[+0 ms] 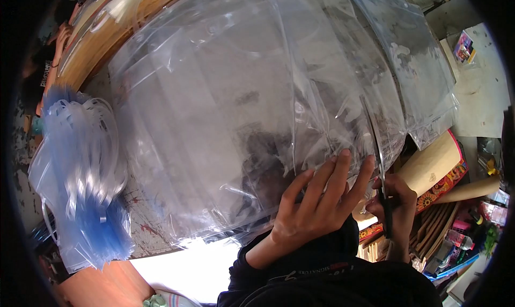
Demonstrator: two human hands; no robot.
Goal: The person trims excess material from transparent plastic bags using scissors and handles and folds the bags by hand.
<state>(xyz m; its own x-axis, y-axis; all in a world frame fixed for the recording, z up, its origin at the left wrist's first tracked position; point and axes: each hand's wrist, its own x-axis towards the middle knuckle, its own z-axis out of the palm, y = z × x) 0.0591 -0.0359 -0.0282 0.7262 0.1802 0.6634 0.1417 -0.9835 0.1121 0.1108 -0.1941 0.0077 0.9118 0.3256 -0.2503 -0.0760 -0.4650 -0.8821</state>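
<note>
A large clear plastic sheet (214, 103) in wrinkled layers is spread over the table in front of me. My left hand (324, 197) lies on its near edge, palm down with the fingers stretched and spread. Just to the right, my right hand (399, 200) is wrapped round the dark handle of a pair of scissors (380, 157). The long blades point away from me over the plastic, close to my left fingertips. Reflections hide whether the blades are cutting into the sheet.
A bundle of bluish plastic strips (86, 178) hangs over the table's left edge. At the far left, another person's hand (64, 33) is near wooden boards (96, 49). Cardboard rolls (437, 162) and a cluttered bin of small items (461, 242) are at right.
</note>
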